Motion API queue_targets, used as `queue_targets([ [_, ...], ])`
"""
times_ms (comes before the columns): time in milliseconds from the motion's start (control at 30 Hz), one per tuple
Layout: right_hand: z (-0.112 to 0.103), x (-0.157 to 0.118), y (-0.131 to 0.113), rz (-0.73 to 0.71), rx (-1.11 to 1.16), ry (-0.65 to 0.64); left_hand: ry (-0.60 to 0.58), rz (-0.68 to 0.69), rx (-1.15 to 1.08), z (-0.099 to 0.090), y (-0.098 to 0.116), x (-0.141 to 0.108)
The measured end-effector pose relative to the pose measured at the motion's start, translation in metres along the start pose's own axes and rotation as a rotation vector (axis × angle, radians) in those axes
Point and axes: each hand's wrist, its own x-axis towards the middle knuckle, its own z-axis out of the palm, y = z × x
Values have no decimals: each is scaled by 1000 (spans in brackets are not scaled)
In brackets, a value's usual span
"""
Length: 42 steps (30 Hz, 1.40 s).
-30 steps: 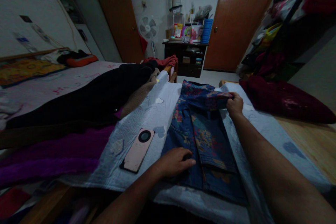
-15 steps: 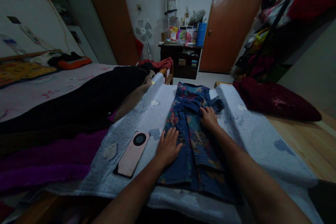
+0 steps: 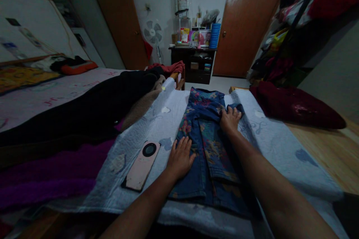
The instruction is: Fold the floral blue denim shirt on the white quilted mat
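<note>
Head view: floral denim garment (image 3: 193,186) lies on the pale blue quilt (image 3: 286,164), from close to its near edge up to its far edge, sleeve-like pieces and layers overlapping. Left hand (image 3: 181,157) flat on the garment's left side, palm down, fingers wide, thumb out. Right hand (image 3: 231,118) farther up, on the garment's right side by a bunched dark blue part, fingers bent and a bit apart; can't tell if cloth is pinched. Pink phone (image 3: 141,168), round black camera ring up, on the quilt toward its near left corner, left of the garment, not touching it. Purple blanket (image 3: 56,166) left of quilt, black clothing (image 3: 84,101) beyond it. Wooden surface (image 3: 322,142) shows past the quilt's right edge; maroon bundle (image 3: 294,110) near the quilt's far right corner. Red cloth (image 3: 172,68) past the far left corner. Farther: dark cabinet (image 3: 190,77) with assorted items on top, white fan (image 3: 153,31) left of it, brown door (image 3: 246,26) to its right.
</note>
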Motion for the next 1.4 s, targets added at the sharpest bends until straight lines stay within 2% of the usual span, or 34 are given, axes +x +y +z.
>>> queue_targets([
  [67,-1,-12,-23,-84,46,-25,8,5,1,1,0,0],
  [167,0,-26,-62,-227,165,-288,15,4,-14,0,0,0],
  [200,2,-30,-73,-234,184,-337,14,0,-24,-1,0,0],
  [300,8,-36,-97,-164,191,-392,1,-4,-86,-5,1,0],
  [400,13,-38,-107,-84,218,-402,-5,2,-193,-11,-1,1],
  [533,13,-34,-108,-44,254,-403,66,-23,-338,-13,-9,1],
  [667,11,-32,-99,41,286,-384,159,-141,-381,-12,-23,0],
  [733,9,-35,-93,103,301,-365,104,-195,-370,-13,-27,-2],
  [833,6,-44,-89,154,329,-341,-29,-201,-352,-16,-26,-5],
  [1000,-7,-61,-88,98,431,-404,-123,-181,-296,-21,-14,-17],
  [1233,-31,-103,-72,-55,537,-583,-143,-141,-133,-25,-8,-24],
  [1400,-44,-123,-66,-97,472,-543,-116,-49,-133,-24,-10,-17],
])
